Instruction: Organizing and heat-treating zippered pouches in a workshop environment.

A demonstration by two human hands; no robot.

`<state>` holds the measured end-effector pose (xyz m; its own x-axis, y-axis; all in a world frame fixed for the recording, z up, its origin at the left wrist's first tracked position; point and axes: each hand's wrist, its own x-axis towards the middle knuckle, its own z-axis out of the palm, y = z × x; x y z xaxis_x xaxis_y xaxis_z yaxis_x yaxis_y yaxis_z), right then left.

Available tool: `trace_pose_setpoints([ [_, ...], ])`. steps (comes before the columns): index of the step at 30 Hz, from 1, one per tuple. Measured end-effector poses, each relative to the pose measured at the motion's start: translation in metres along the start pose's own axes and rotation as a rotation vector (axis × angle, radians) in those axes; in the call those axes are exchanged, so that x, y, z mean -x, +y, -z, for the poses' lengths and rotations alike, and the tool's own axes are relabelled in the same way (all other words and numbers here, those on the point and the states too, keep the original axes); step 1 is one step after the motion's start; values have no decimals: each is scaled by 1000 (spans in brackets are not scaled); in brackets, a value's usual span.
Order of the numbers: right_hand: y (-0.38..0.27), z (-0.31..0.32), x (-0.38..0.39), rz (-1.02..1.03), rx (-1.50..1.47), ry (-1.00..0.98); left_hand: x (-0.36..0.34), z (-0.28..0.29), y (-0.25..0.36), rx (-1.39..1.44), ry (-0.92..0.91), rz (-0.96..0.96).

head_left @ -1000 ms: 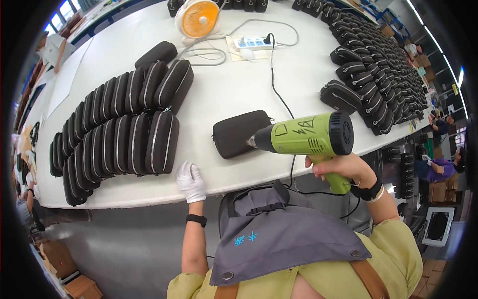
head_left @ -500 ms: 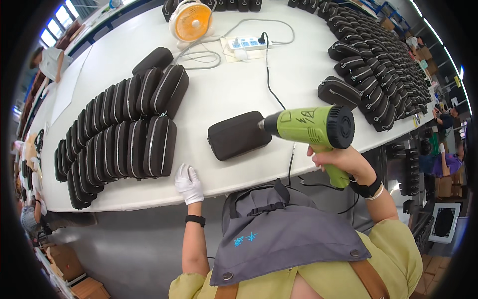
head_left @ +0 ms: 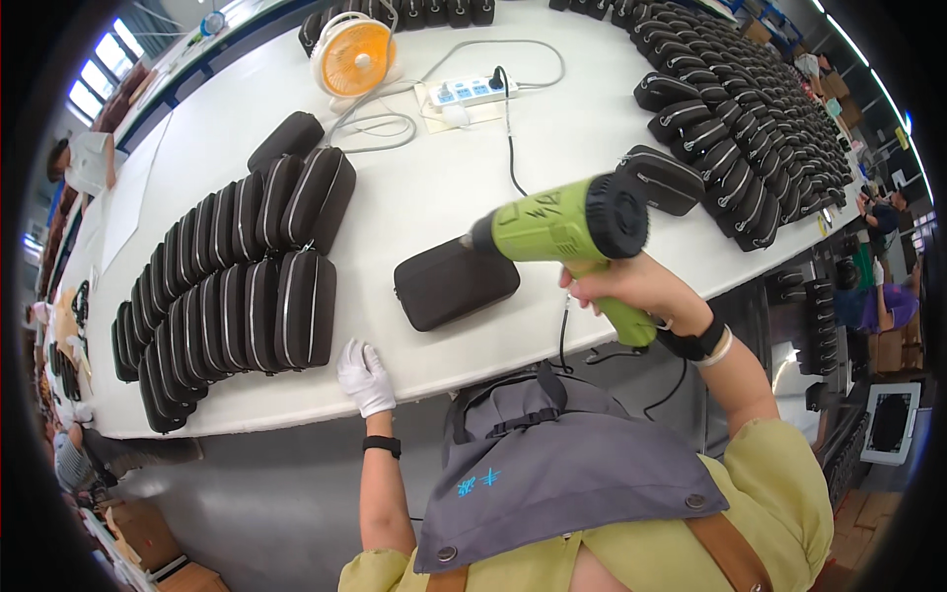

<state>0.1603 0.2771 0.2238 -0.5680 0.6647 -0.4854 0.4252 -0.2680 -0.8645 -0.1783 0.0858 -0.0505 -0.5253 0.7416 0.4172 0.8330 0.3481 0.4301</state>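
A lime-green heat gun (head_left: 545, 225) is in my bare right hand (head_left: 631, 296), whose fingers wrap round its handle. Its dark nozzle points left, over the far edge of a dark brown zip case (head_left: 457, 286) lying on the white table (head_left: 385, 222). From this view I cannot tell how far the nozzle is above the case. My left hand (head_left: 366, 378), in a white glove, rests at the table's near edge, left of the case. Its fingers lie loosely extended with nothing in them.
Two rows of upright dark cases (head_left: 232, 286) stand at the left, and a large array of cases (head_left: 750, 138) fills the right. Farther back are an orange-and-white fan (head_left: 355, 59) and a white power strip (head_left: 473, 91) with trailing cords. A person (head_left: 87, 163) is at the far left.
My right hand has carried the heat gun left, so its nozzle has moved from the case's right end toward the middle of its far edge. The whole view has shifted slightly.
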Motion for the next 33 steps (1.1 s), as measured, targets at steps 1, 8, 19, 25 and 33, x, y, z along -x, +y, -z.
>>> trace_pose_setpoints([
  [1,-2,0,-7,13,-7,-23,1,-1,0,-11,-6,-2],
  [8,15,27,-11,68,-57,109,-13,4,15,95,-43,170],
  [19,84,45,62,-38,-356,171,-191,-38,183,24,-1204,-160],
  [25,110,42,69,28,-488,224,-207,-76,191,-110,-1536,-127],
  [33,107,55,73,127,-672,95,-195,-28,179,403,-1447,-9],
])
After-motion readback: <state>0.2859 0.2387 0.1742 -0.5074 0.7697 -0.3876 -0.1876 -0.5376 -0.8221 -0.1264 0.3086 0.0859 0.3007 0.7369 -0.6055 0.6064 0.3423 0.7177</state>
